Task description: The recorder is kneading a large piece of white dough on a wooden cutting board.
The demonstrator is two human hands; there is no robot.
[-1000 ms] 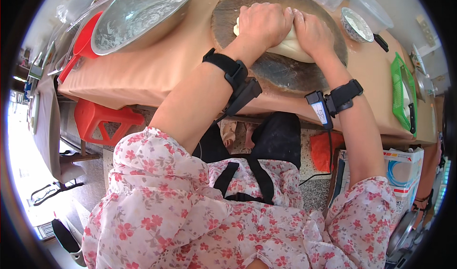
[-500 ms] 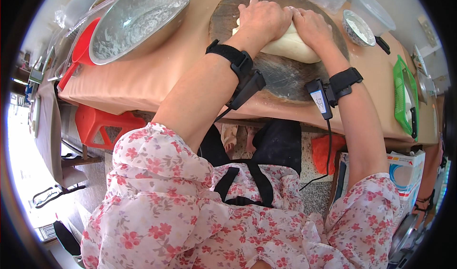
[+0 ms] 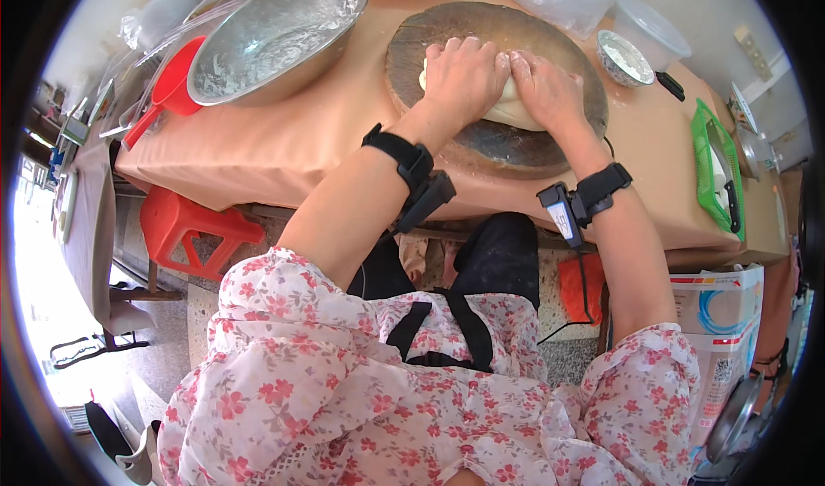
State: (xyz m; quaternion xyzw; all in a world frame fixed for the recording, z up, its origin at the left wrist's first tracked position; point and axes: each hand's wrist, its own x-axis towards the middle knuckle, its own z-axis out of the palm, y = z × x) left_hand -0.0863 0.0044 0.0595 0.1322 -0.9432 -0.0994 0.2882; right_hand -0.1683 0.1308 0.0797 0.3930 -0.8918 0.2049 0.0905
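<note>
A pale lump of dough (image 3: 513, 112) lies on a round, dark wooden board (image 3: 516, 155) at the table's far middle. Both hands press down on it, side by side. My left hand (image 3: 467, 78) curls its fingers over the dough's left part. Over the right part, my right hand (image 3: 547, 95) is bent in the same way, its thumb side touching my left hand. Much of the dough is hidden under the palms and fingers. A black strap with a small device sits on each wrist.
Left of the board stands a large metal basin (image 3: 279, 43) with white residue, beside a red long-handled scoop (image 3: 176, 82). To the right are a patterned bowl of white powder (image 3: 626, 59), a clear plastic tub (image 3: 653, 35) and a green basket (image 3: 711, 164) with a black-handled knife (image 3: 732, 207).
The whole view has shifted, so the table's things sit lower in the picture. My right hand now covers more of the dough, which shows less on its right side.
</note>
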